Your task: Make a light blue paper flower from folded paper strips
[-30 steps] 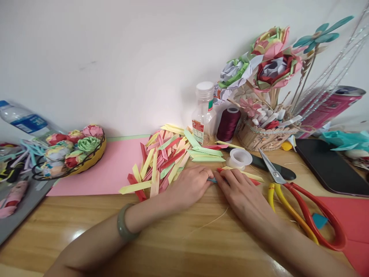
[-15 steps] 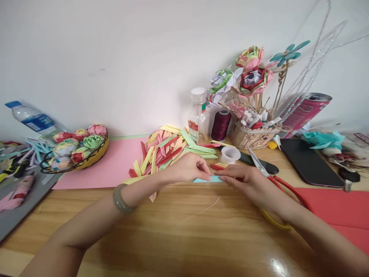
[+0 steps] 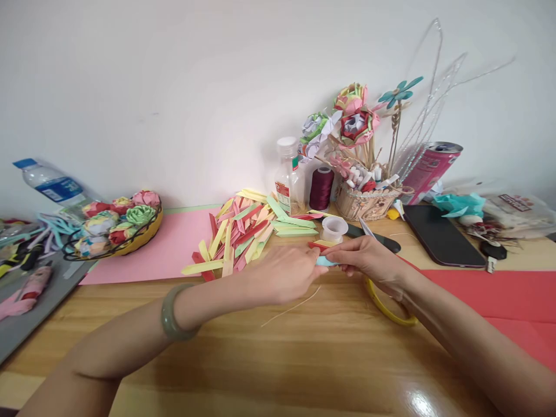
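Observation:
A small light-blue paper strip (image 3: 325, 261) is pinched between my two hands, just above the wooden table (image 3: 243, 359). My left hand (image 3: 284, 275) closes on its left end, back of the hand toward me. Fingers and thumb of my right hand (image 3: 369, 260) grip the other end. Behind the hands lies a heap of folded paper strips (image 3: 243, 229) in red, yellow, pink and green. A white tape roll (image 3: 334, 229) stands just beyond my fingers. Scissors with a yellow-lined handle (image 3: 393, 313) lie partly hidden under my right hand and forearm.
Paper flowers fill a basket (image 3: 143, 234) at left, near a water bottle (image 3: 54, 185). Along the wall stand a glass bottle (image 3: 289, 185), a thread spool (image 3: 321, 188) and a flower-filled pot (image 3: 367, 202). A black phone (image 3: 443, 237) and red paper (image 3: 473, 292) lie at right.
The blue strip, lying flat and stretched between my fingertips before, is now mostly covered and looks bent. My left hand has turned over and come closer to the right. The view has shifted somewhat.

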A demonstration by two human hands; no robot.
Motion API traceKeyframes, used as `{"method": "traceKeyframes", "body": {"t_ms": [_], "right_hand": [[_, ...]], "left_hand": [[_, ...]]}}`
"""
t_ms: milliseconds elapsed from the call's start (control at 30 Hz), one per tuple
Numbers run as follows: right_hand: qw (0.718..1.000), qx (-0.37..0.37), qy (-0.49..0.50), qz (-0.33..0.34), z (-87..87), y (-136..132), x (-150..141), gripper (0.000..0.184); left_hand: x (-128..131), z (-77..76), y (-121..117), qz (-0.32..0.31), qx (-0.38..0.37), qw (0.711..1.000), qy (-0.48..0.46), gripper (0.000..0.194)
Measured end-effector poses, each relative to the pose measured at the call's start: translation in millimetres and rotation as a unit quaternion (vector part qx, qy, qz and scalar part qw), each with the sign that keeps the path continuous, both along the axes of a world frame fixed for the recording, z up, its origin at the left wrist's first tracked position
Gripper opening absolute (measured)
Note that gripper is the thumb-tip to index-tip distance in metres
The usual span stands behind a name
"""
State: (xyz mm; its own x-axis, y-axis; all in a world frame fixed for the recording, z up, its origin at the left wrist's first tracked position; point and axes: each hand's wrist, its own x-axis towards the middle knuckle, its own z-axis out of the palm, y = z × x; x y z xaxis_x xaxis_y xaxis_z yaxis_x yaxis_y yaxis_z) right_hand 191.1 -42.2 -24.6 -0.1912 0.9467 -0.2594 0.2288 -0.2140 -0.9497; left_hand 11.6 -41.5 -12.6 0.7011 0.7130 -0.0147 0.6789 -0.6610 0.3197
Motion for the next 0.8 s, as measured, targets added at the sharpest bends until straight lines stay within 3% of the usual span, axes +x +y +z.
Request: {"method": "traceKeyframes", "body": {"t_ms": [100,200,333,500,700,800], "right_hand": [[1.000,0.006,-0.005,-0.006,-0.7,-1,-2,0.023],[1.000,0.015,-0.011,-0.001,-0.3,-3,-4,0.024],[0.999,0.024,-0.019,0.017,2.4,-6,-6,0.024],[0.998,0.033,-0.032,0.050,4.2,-6,-8,0.029],[0.990,0.070,-0.065,0.103,5.3,-5,-3,0.048],[0.978,0.125,-0.110,0.124,-2.0,-12,-6,0.039]], "left_hand": [[2,-6.4,-9,-0.010,0.059,0.996,0.059,0.028],[4,-0.9,-14,0.018,0.025,0.994,0.105,0.030],[1,7.8,-19,0.013,0.006,0.997,0.080,0.029],[-9,-3.9,-18,0.020,-0.014,0.998,0.056,0.024],[-28,-4.9,-11,0.049,-0.099,0.992,-0.060,0.026],[-41,-3.1,-5,0.108,-0.223,0.950,-0.190,0.025]]}}
